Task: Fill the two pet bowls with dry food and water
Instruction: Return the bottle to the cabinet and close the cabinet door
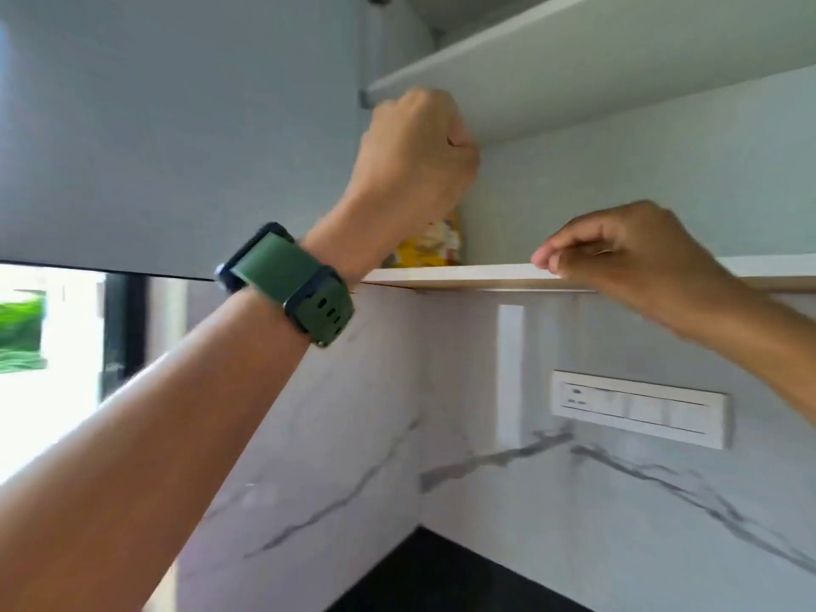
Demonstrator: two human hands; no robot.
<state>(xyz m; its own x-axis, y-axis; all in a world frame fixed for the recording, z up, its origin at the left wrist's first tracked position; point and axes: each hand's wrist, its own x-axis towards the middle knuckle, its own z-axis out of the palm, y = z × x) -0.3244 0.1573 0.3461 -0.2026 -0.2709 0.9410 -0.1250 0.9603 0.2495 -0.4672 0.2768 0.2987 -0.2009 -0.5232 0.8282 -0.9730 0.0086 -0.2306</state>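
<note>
A yellow printed bag (430, 249) stands on the lower cabinet shelf (463, 272), mostly hidden behind my left wrist. My left hand (415, 148), with a green watch on its wrist, is raised inside the cabinet. It is closed in a fist just above the bag and seems to grip the bag's top, which the hand hides. My right hand (627, 258) is to the right, fingers curled, fingertips pinched on the shelf's front edge. No pet bowl is in view.
An upper shelf (574, 81) sits close above my left hand. The open grey cabinet door (154, 148) stands to the left. Below are a marble-patterned wall with a white switch panel (640, 408), a dark countertop corner (441, 576) and a bright window (44, 346).
</note>
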